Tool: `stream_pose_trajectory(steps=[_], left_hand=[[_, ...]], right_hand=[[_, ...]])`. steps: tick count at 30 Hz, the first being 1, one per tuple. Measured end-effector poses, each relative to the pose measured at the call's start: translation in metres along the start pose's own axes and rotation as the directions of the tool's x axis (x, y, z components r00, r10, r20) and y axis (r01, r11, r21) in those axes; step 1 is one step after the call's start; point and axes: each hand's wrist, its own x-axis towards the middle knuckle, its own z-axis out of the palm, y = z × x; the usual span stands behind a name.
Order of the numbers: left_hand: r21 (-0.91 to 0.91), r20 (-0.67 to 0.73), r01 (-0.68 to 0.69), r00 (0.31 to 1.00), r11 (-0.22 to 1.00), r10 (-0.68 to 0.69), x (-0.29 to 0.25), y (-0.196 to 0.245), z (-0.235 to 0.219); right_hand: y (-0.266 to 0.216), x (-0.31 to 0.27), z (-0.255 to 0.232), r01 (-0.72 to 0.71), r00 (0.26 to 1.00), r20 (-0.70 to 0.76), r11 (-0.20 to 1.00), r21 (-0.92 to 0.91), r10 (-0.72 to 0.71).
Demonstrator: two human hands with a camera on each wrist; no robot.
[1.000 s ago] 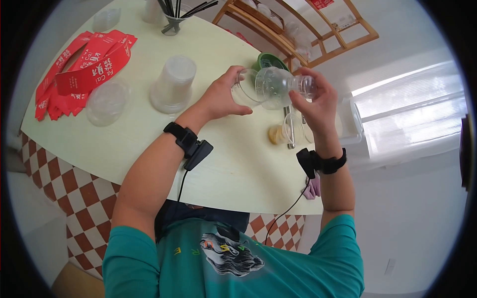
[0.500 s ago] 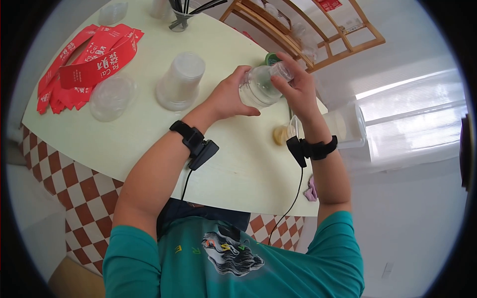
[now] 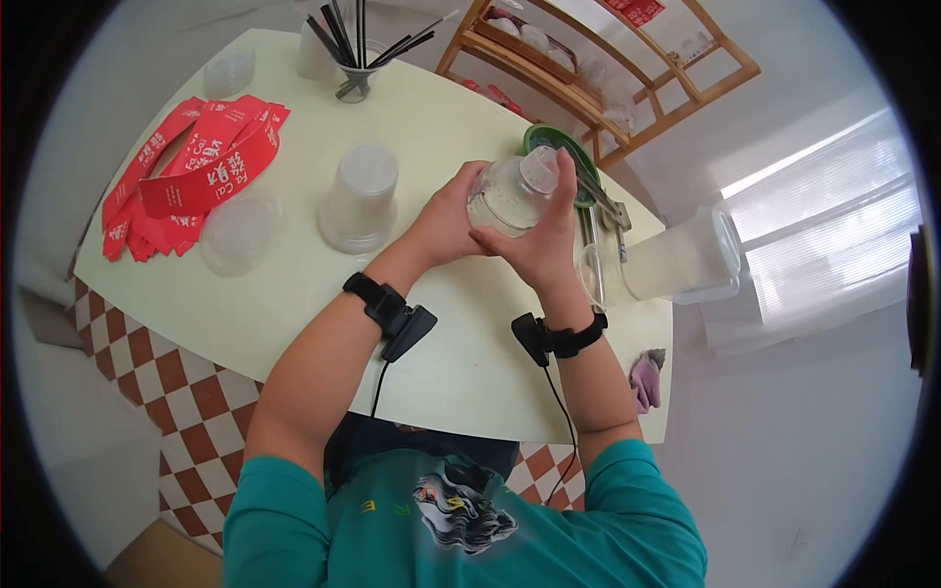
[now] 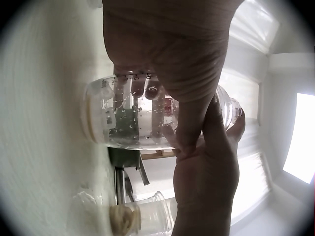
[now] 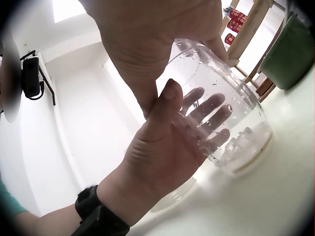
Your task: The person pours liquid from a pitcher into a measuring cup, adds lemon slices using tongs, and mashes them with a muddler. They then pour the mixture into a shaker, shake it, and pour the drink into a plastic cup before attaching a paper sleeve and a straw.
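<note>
Both hands grip a clear shaker with a see-through cap, held upright over the table. My left hand wraps the lower body, its fingers visible through the wall in the right wrist view. My right hand clasps the shoulder from the other side, with fingers up beside the cap and its thumb near my left thumb. Water drops cover the shaker's wall, which bears printed measuring marks. Clear lumps like ice lie at its bottom.
Beyond the hands stand a green basin, metal tools, a clear cup and a large lidded pitcher. To the left are an upturned clear cup, clear lids, red paper bands and black straws. A purple cloth lies front right.
The shaker's top, tilted sideways in my right hand earlier, has come down to sit on the body. The right hand has moved left and lower, from the cap to the shaker's shoulder.
</note>
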Motion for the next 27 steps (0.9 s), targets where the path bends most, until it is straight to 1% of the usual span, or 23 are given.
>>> stream_pose_trajectory(steps=[1, 3, 4, 6, 7, 9, 10, 12, 13, 15, 17, 19, 21, 22, 23, 24, 26, 27], left_hand=[[0.021, 0.015, -0.007, 1.0, 1.0, 0.007, 0.001, 0.0, 0.001], [-0.034, 0.035, 0.012, 0.999, 0.999, -0.01, 0.001, 0.003, -0.001], [-0.005, 0.047, 0.011, 0.999, 1.0, -0.011, 0.0, 0.005, -0.001], [0.012, 0.055, 0.053, 0.997, 0.999, -0.053, -0.001, 0.011, -0.001], [0.041, 0.078, 0.056, 0.995, 0.998, -0.059, -0.001, 0.01, -0.001], [0.065, 0.043, 0.074, 0.996, 0.995, -0.077, 0.001, 0.005, 0.002], [0.085, 0.069, 0.067, 0.995, 0.994, -0.073, 0.001, 0.004, 0.004], [0.089, 0.059, 0.023, 0.998, 0.996, -0.028, 0.001, 0.004, 0.004], [0.104, 0.085, 0.016, 0.996, 0.994, -0.025, 0.001, 0.005, 0.006], [-0.077, 0.121, 0.018, 0.993, 0.997, -0.009, 0.0, 0.007, 0.006], [-0.053, 0.157, 0.002, 0.988, 0.999, 0.006, -0.003, 0.009, 0.005], [-0.038, 0.177, -0.009, 0.984, 0.999, 0.015, -0.005, 0.006, 0.004], [-0.228, 0.156, 0.026, 0.988, 0.973, 0.01, -0.003, -0.004, 0.0], [-0.227, 0.155, 0.026, 0.988, 0.973, 0.009, -0.004, -0.006, -0.002], [-0.257, 0.137, 0.065, 0.99, 0.964, -0.03, -0.004, -0.005, -0.003], [-0.287, 0.119, 0.101, 0.99, 0.953, -0.069, -0.005, -0.005, -0.004], [-0.261, 0.097, 0.095, 0.993, 0.961, -0.072, -0.005, -0.009, -0.004], [-0.234, 0.08, 0.089, 0.994, 0.968, -0.072, -0.005, -0.011, -0.004]], right_hand=[[0.0, -0.002, 0.0, 0.002, 1.0, -0.025, 1.0, 0.009, -0.002], [0.001, -0.005, 0.003, -0.032, 0.999, -0.041, 0.999, 0.017, 0.033], [0.002, -0.008, 0.004, -0.032, 0.997, -0.065, 0.999, 0.037, 0.035], [0.005, -0.012, 0.008, -0.092, 0.99, -0.096, 0.991, 0.096, 0.101], [0.006, -0.013, 0.009, -0.1, 0.985, -0.125, 0.988, 0.116, 0.115], [0.005, -0.01, 0.006, -0.091, 0.99, -0.091, 0.985, 0.15, 0.105], [0.005, -0.01, 0.003, -0.094, 0.986, -0.123, 0.983, 0.156, 0.114], [0.004, -0.01, -0.002, 0.007, 0.991, -0.133, 1.0, 0.029, -0.004], [0.004, -0.009, -0.006, -0.016, 0.991, -0.133, 0.999, 0.042, 0.022], [0.001, -0.006, -0.015, -0.017, 0.982, -0.184, 0.998, 0.054, 0.027], [-0.001, -0.002, -0.026, -0.014, 0.975, -0.219, 0.998, 0.068, 0.028], [-0.001, 0.004, -0.043, 0.042, 0.954, -0.299, 0.99, 0.136, 0.001], [-0.004, 0.009, -0.07, 0.013, 0.924, -0.355, 0.915, 0.403, 0.143], [-0.01, 0.011, -0.086, 0.039, 0.896, -0.369, 0.784, 0.619, 0.246], [-0.017, 0.012, -0.101, 0.08, 0.868, -0.353, 0.603, 0.794, 0.349], [-0.023, 0.012, -0.113, 0.08, 0.869, -0.351, 0.601, 0.795, 0.349], [-0.032, 0.009, -0.127, 0.136, 0.891, -0.346, 0.555, 0.82, 0.293], [-0.03, 0.005, -0.123, 0.123, 0.878, -0.459, 0.865, 0.486, 0.133]])
